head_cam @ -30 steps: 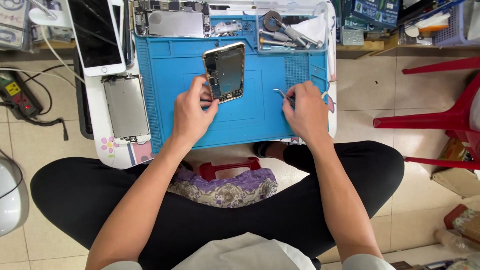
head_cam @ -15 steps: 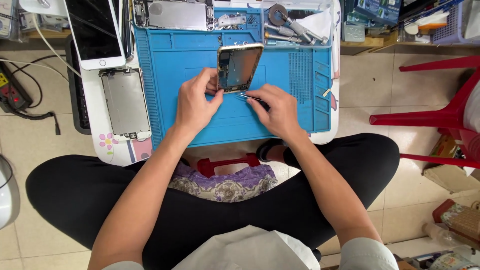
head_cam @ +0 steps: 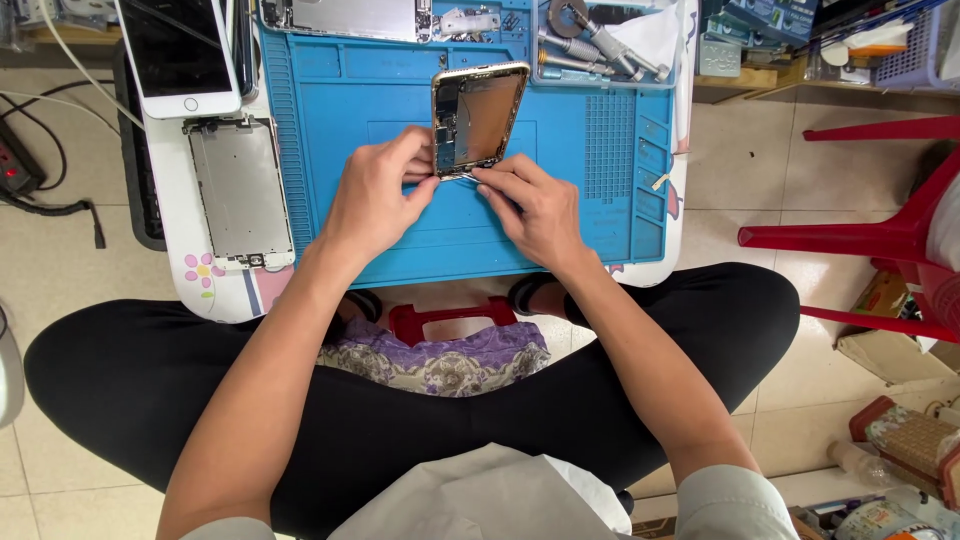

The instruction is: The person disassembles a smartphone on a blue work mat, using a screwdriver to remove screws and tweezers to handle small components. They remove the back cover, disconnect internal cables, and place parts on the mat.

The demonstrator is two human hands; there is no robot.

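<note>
Pinching the opened phone's lower edge, left hand fingers clamped; right hand grips tweezers.

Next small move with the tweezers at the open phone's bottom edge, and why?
Probably ease the tweezers slightly further into the lower edge of the open phone: the right hand has the tips at that edge, while the left hand steadies the phone on the blue mat.

matt blue rubbery mat, metal phone frame (glossy)
</note>
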